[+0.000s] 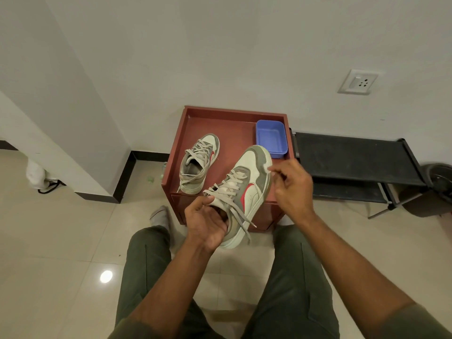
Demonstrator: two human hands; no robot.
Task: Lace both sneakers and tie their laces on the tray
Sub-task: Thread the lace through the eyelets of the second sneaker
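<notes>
From the head view, the left hand [206, 222] grips the heel of one sneaker [247, 189], fingers curled into its opening, holding it tilted above the near edge of the red tray [220, 123] (its loose laces [241, 216] hang down). The right hand [292, 185] hovers beside the toe, fingers loosely curled, holding nothing I can make out. The other sneaker [199, 162] lies in the tray, near a blue tub [271, 138]

Sneaker [199, 163] on tray [234, 113] left; tub [271, 138] back-right corner; rack [354, 157] right.
</notes>
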